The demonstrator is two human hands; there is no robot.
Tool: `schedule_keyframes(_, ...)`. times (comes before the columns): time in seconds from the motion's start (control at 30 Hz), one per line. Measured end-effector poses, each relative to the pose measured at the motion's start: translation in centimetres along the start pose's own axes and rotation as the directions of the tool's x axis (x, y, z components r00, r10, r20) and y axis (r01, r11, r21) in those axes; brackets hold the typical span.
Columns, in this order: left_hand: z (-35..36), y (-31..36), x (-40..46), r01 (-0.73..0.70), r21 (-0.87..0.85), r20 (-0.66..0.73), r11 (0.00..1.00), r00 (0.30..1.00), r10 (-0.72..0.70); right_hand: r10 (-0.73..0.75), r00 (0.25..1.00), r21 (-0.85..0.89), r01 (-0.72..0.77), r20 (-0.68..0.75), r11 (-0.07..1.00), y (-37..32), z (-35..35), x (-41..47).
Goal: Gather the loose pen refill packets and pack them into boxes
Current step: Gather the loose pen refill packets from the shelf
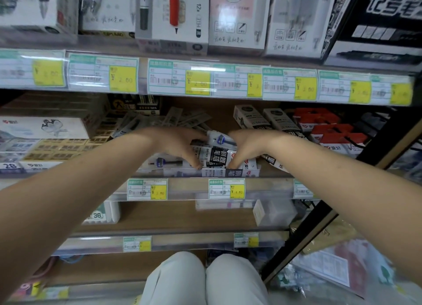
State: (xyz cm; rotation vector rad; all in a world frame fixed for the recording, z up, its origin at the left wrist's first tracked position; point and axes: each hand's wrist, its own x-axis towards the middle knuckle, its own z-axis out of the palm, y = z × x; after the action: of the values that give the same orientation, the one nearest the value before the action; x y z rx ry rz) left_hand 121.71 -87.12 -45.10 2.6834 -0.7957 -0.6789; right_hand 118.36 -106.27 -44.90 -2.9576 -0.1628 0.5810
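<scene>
Black-and-white printed plastic refill packets (217, 155) lie in a loose heap at the front edge of the middle wooden shelf (219, 117), right behind the clear plastic lip w/ green-and-yellow price tags (226, 189). Left hand (178, 145) and right hand (245, 147) come in from both sides, fingers curled down, gripping the heap between them; thumbs nearly meet over the front packet. More grey loose packets (182, 118) are scattered further back, w/ bare shelf board behind the right hand. Tall black-and-white cardboard boxes (267, 118) stand just right of the right hand, red-and-white cartons (328, 129) beyond them. Yellow flat boxes (61, 148) crowd the left side. Shelf above, w/ its tag strip (205, 81), overhangs closely, so little headroom over the wrists
</scene>
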Motion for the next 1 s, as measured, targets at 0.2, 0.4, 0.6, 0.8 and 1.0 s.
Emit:
schedule_keyframes(0.2,0.0,0.6,0.3,-0.010,0.111,0.021,0.994,1.000,0.008,0.019,0.993,0.079,-0.028,0.119,0.996,0.2,-0.9,-0.4)
schedule_keyframes(0.4,-0.1,1.1,0.4,-0.055,0.191,0.024,0.980,0.998,0.052,0.021,0.995,0.129,-0.034,0.100,0.991,0.3,-0.5,-0.3)
schedule_keyframes(0.6,-0.2,1.4,0.7,-0.077,0.258,0.026,0.963,0.997,0.073,0.028,0.999,0.149,-0.034,0.042,0.988,0.5,-0.2,-0.3)
schedule_keyframes(0.8,-0.1,1.0,0.9,-0.103,0.237,0.020,0.966,0.995,0.101,0.002,0.999,0.107,-0.006,0.038,0.994,-0.1,-0.2,-0.3)
schedule_keyframes(1.0,0.5,0.2,1.2,-0.112,0.206,-0.035,0.972,0.992,0.122,0.004,0.998,0.098,0.002,-0.055,0.995,-0.3,0.7,-0.3)
